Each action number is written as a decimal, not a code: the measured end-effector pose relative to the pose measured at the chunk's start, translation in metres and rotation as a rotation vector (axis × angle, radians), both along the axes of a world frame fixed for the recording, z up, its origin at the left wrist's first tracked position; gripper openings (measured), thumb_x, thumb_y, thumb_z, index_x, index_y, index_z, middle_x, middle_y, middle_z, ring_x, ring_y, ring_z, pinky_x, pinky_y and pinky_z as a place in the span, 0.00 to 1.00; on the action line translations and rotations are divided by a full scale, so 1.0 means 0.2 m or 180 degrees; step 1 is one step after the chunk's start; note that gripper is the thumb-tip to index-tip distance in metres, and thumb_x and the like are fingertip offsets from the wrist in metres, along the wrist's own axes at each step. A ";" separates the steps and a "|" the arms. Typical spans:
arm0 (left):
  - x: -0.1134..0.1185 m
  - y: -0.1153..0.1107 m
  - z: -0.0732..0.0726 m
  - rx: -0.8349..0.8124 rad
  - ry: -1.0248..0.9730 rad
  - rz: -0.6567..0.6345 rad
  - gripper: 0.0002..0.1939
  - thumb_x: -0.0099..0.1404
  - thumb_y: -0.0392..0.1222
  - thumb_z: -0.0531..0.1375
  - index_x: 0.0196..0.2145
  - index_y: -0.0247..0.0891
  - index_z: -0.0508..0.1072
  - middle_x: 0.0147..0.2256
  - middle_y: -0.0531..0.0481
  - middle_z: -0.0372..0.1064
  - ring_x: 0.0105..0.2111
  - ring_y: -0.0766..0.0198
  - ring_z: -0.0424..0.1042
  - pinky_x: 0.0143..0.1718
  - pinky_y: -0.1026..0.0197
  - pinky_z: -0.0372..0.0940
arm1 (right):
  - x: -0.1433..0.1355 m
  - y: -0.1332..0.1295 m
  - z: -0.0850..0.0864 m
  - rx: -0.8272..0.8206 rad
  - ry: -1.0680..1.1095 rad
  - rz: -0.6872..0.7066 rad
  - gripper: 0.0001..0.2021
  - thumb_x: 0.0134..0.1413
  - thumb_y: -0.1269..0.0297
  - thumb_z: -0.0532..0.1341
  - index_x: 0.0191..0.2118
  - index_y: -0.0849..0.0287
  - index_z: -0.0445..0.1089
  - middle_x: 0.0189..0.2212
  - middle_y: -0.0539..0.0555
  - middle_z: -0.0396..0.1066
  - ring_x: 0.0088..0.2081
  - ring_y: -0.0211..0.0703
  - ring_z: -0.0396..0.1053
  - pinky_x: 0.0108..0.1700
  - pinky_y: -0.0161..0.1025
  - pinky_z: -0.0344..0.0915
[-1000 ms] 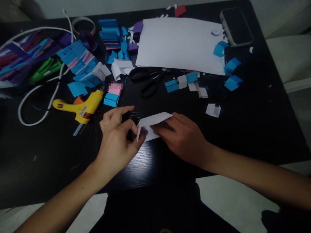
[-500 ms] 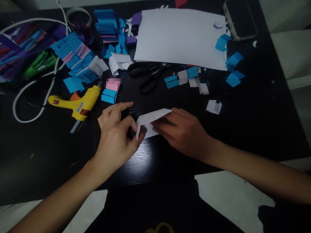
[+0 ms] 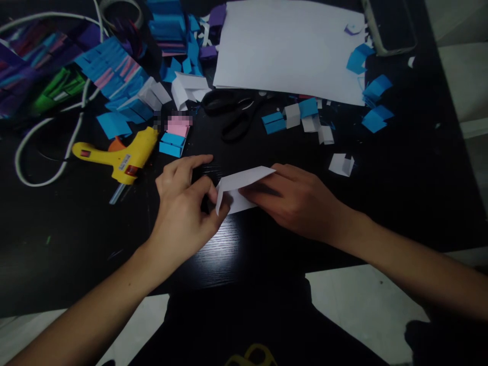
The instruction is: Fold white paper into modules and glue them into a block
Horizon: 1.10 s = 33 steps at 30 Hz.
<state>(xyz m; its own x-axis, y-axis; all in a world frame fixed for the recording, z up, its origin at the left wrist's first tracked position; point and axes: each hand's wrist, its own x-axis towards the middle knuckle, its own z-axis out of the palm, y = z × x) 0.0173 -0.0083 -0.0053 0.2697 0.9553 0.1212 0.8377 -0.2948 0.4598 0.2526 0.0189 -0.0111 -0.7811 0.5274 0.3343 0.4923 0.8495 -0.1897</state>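
1. The left hand (image 3: 182,203) lies low on the black bench (image 3: 76,239), its fingers curled, thumb and forefinger pinching the left corner of a small folded white paper (image 3: 240,189); the index finger stretches out past it toward the far side
2. The right hand (image 3: 301,201) rests palm down on the right part of the same paper, fingers loosely together and flat, pressing the lower layer against the bench while the upper flap stands up over the fingertips
3. The folded white paper sits between the two hands, near the front edge of the bench, with its raised flap pointing to the right
4. Just beyond the left hand lies a yellow glue gun (image 3: 118,155), on its side with the nozzle toward the pink and blue folded pieces (image 3: 174,137) beside it; a white cord (image 3: 49,168) loops to its left
5. Beyond the right hand a small white folded scrap (image 3: 341,164) lies alone, apart from the hand
6. Farther back, black scissors (image 3: 232,114) lie near the middle, with blue and white folded pieces (image 3: 295,118) just to their right
7. At the far side a large white sheet (image 3: 290,48) lies flat, more blue pieces (image 3: 375,104) near its right edge, and a phone (image 3: 392,28) at the far right corner
8. At the far left is a heap of blue, purple and green paper strips (image 3: 76,76)
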 end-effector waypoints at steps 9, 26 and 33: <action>0.00 0.00 -0.01 0.0042 0.0024 -0.0021 0.12 0.62 0.42 0.65 0.25 0.40 0.67 0.60 0.42 0.68 0.60 0.37 0.64 0.55 0.33 0.60 | -0.02 -0.02 -0.01 0.0047 -0.0101 -0.0085 0.14 0.68 0.74 0.58 0.55 0.63 0.75 0.46 0.59 0.78 0.43 0.49 0.70 0.41 0.45 0.68; 0.00 0.01 0.00 -0.0030 0.0033 0.0031 0.10 0.64 0.40 0.63 0.26 0.40 0.68 0.60 0.42 0.68 0.60 0.37 0.63 0.54 0.33 0.61 | -0.15 -0.11 -0.01 -0.0494 -0.0522 -0.0723 0.24 0.66 0.73 0.54 0.66 0.63 0.64 0.59 0.67 0.66 0.54 0.62 0.63 0.51 0.55 0.65; 0.00 0.01 0.01 -0.0075 0.0075 0.0017 0.10 0.63 0.40 0.63 0.26 0.40 0.67 0.61 0.42 0.67 0.60 0.36 0.63 0.53 0.33 0.61 | -0.11 -0.10 0.00 -0.0370 -0.0194 -0.0500 0.20 0.67 0.75 0.54 0.61 0.68 0.71 0.54 0.68 0.72 0.53 0.59 0.68 0.50 0.53 0.70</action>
<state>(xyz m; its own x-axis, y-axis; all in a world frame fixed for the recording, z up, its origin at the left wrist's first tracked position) 0.0177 -0.0060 -0.0034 0.2671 0.9592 0.0924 0.8499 -0.2796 0.4466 0.2312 -0.0015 -0.0115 -0.7032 0.6766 0.2186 0.6306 0.7355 -0.2478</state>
